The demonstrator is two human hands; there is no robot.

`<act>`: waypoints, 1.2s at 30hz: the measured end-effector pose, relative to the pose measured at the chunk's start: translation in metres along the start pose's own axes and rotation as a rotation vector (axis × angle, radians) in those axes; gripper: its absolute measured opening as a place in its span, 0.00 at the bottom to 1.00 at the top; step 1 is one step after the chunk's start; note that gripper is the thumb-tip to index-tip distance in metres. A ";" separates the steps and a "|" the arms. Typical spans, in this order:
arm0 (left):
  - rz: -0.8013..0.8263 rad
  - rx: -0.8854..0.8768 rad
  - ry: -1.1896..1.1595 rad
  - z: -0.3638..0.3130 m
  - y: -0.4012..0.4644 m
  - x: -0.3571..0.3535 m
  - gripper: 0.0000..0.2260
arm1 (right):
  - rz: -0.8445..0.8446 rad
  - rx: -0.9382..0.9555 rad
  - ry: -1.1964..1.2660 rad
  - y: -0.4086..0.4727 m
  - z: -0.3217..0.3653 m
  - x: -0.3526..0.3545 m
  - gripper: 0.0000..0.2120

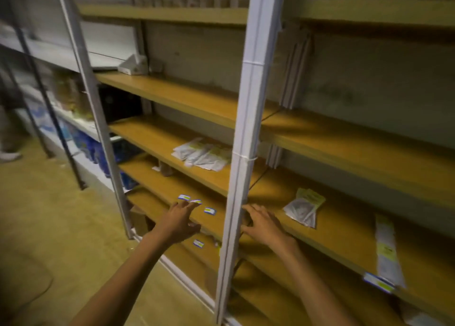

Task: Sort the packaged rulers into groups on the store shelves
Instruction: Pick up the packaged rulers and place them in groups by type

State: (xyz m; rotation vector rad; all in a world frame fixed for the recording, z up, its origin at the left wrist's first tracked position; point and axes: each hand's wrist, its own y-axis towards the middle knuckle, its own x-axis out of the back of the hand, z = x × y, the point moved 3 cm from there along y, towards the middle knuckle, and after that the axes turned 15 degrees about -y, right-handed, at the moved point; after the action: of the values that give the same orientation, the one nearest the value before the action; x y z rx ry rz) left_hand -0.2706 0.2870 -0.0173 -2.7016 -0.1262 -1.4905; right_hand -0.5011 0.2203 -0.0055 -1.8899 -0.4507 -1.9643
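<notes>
A heap of clear ruler packets lies on a wooden shelf left of the white upright post. One shelf lower, right of the post, sits a small stack of round-protractor packets and a long packaged ruler lying lengthwise near the shelf edge. My left hand hovers at the front edge of the lower shelf, fingers spread, holding nothing. My right hand rests palm down on the same shelf just right of the post, fingers apart, empty, a little short of the protractor stack.
Blue-and-white price labels stick to the shelf edges. A white box sits on a higher shelf. Blue packaged goods fill the left rack. A cardboard box stands low down. Another person's shoe shows at far left.
</notes>
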 end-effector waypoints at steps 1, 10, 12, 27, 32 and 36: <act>-0.019 0.012 0.015 0.017 -0.002 0.010 0.32 | 0.002 0.019 -0.001 0.009 0.018 -0.001 0.28; -0.072 0.117 0.047 0.130 0.016 0.073 0.34 | 0.054 0.106 0.006 0.101 0.123 -0.009 0.28; -0.076 0.131 0.048 0.149 0.031 0.081 0.34 | 0.070 0.102 0.015 0.124 0.134 -0.015 0.28; -0.033 -0.004 0.072 0.221 0.224 0.138 0.30 | 0.036 -0.084 0.058 0.314 0.138 -0.030 0.26; 0.050 -0.062 0.053 0.214 0.285 0.134 0.31 | 0.014 -0.171 0.057 0.343 0.120 -0.025 0.26; 0.118 -0.124 0.065 0.211 0.330 0.122 0.32 | 0.003 -0.252 0.081 0.358 0.109 -0.028 0.27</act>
State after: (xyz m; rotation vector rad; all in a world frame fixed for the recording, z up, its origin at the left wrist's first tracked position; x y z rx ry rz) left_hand 0.0036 -0.0174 -0.0286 -2.6958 0.1309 -1.5990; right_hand -0.2335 -0.0411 -0.0385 -1.9442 -0.1841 -2.1732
